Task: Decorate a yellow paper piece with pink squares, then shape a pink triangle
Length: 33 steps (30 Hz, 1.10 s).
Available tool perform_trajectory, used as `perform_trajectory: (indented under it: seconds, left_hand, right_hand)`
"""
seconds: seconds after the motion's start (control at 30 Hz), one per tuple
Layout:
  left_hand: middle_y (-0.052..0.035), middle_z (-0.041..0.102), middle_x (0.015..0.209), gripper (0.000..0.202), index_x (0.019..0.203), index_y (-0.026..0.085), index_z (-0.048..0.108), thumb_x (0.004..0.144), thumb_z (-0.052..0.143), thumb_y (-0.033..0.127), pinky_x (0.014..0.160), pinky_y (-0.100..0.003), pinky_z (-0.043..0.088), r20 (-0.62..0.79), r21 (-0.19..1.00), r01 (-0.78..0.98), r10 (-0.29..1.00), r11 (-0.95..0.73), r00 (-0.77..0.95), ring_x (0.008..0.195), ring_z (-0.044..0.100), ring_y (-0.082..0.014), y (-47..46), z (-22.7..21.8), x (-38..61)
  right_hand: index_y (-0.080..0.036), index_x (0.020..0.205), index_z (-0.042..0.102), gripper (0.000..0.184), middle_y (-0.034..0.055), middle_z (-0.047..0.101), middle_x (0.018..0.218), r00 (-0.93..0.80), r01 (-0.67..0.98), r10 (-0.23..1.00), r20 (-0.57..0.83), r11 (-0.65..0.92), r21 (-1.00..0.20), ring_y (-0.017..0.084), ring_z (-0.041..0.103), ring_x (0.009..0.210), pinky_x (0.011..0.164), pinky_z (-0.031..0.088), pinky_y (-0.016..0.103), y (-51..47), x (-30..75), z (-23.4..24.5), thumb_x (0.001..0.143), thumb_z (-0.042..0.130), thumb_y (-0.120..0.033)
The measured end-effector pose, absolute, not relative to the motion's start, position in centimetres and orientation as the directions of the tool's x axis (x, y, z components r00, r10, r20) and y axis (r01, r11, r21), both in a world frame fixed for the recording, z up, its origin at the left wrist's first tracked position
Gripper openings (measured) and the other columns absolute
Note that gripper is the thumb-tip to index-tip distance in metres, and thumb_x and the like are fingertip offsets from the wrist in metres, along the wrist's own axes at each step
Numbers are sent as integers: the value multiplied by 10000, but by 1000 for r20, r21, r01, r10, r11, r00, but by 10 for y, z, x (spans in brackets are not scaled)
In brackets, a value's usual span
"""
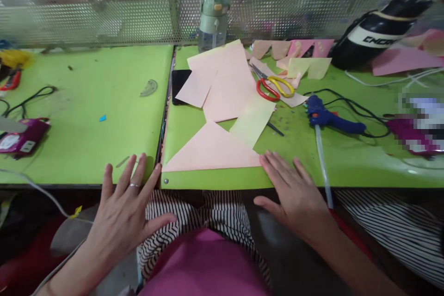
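A pink paper triangle (211, 150) lies flat near the table's front edge, its long side toward me. My left hand (126, 206), with a ring on one finger, rests spread at the edge, its fingertips left of the triangle's left corner. My right hand (293, 189) lies flat with fingers stretched out, its fingertips at the triangle's right corner. Neither hand grips anything. Behind the triangle are a large pink sheet (229, 83), a smaller pink piece (197, 85) and a pale yellow-green sheet (255, 120). Scissors (274, 88) with red and yellow handles lie on paper scraps.
A blue glue gun (335, 118) with its stick and cord lies at right. A green water bottle (213, 18) and a black bottle (374, 34) stand by the mesh screen (114, 4). A dark phone-like slab (178, 85) is partly under paper. A seam (166, 101) divides the green tables.
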<state>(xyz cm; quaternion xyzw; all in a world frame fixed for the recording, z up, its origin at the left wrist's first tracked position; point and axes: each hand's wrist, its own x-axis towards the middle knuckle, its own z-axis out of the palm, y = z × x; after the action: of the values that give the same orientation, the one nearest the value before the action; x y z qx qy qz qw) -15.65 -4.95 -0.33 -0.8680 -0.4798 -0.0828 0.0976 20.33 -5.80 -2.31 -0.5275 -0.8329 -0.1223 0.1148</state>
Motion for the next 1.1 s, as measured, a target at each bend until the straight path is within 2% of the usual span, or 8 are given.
perform_trajectory:
  seconds: [0.1, 0.17, 0.23, 0.33, 0.47, 0.7, 0.9, 1.1]
  left_hand:
    - [-224, 395, 1525, 678, 1452, 126, 400, 914, 568, 504, 1149, -671, 209, 370, -46, 875, 805, -483, 464, 1437, 301, -417, -51, 9, -135]
    - [-156, 514, 1447, 469, 1375, 155, 474, 931, 589, 251, 1115, -488, 393, 424, 1, 817, 740, -577, 522, 1345, 464, -300, -44, 10, -115]
    - [-127, 607, 1336, 353, 1293, 147, 535, 940, 532, 131, 1008, -417, 493, 354, -29, 723, 670, -690, 653, 1167, 589, -249, -32, 6, -97]
    - [-97, 696, 1114, 212, 1141, 145, 605, 936, 551, 139, 848, -392, 553, 251, -21, 686, 661, -727, 707, 969, 639, -234, -11, 0, -81]
    - [-75, 692, 979, 158, 1082, 136, 613, 931, 569, 138, 788, -361, 542, 218, -22, 657, 638, -754, 739, 885, 634, -215, 5, 1, -78]
    - [-42, 646, 852, 104, 953, 164, 618, 954, 515, 151, 682, -336, 498, 243, -119, 644, 606, -756, 757, 769, 602, -198, 7, 3, -75]
    - [-33, 648, 834, 130, 1042, 146, 591, 944, 510, 122, 631, -328, 487, 270, -170, 637, 586, -752, 764, 724, 600, -190, 8, 5, -72]
    - [-26, 617, 786, 93, 878, 172, 565, 931, 517, 113, 610, -321, 467, 307, -182, 654, 589, -735, 747, 707, 586, -193, 10, 2, -68]
  right_hand:
    - [-113, 1444, 417, 605, 217, 593, 1361, -442, 892, 801, 403, 440, 104, 352, 566, 1242, 1033, 399, 576, -47, 193, -10, 971, 447, -489]
    - [-191, 1297, 567, 360, 135, 679, 1256, -501, 851, 739, 450, 515, 103, 284, 620, 1155, 987, 443, 474, -39, 183, -2, 956, 537, -300]
    - [-213, 1136, 655, 226, 84, 735, 1115, -544, 811, 699, 465, 580, 78, 234, 651, 1034, 887, 475, 389, -32, 174, 2, 928, 571, -183]
    - [-194, 1015, 686, 147, 63, 747, 962, -559, 789, 703, 439, 614, 21, 205, 642, 885, 782, 466, 353, -21, 166, 1, 939, 561, -174]
    - [-169, 970, 675, 140, 61, 728, 904, -584, 769, 702, 407, 639, 2, 188, 621, 827, 764, 457, 332, -9, 166, -3, 961, 544, -218]
    - [-168, 947, 674, 210, 49, 695, 821, -753, 655, 564, 340, 691, 305, 192, 564, 765, 724, 415, 341, 0, 166, -1, 965, 469, -128]
    - [-173, 906, 670, 219, 28, 642, 725, -782, 624, 542, 308, 677, 391, 187, 516, 697, 687, 386, 340, 2, 163, 3, 953, 468, -104]
    - [-179, 866, 653, 166, 24, 660, 748, -736, 672, 588, 336, 697, 251, 179, 563, 749, 727, 400, 326, 4, 160, 5, 963, 520, -202]
